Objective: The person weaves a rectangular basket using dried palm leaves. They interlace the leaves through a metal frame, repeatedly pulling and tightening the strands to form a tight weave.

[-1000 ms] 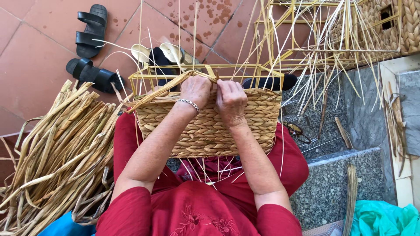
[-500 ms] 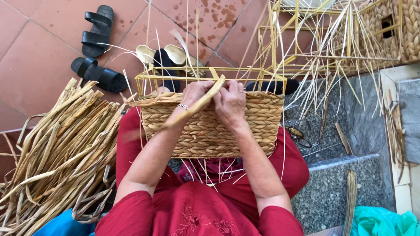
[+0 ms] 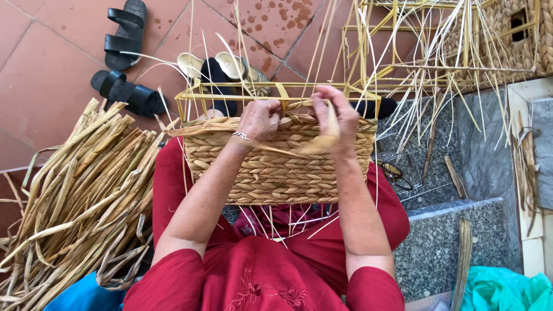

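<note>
While weaving: hands (image 3: pixel 262 118) on basket (image 3: pixel 276 167)

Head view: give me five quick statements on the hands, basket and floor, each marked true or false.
1. Both hands are at the top edge of the woven basket. True.
2. The right hand pinches a flat straw strand. True.
3. The left hand holds a pair of scissors. False: it grips the woven rim, with no tool in it.
4. The pile of loose straw lies on the person's right. False: it lies on the left.
5. Black sandals lie on the red tile floor beyond the basket. True.
</note>
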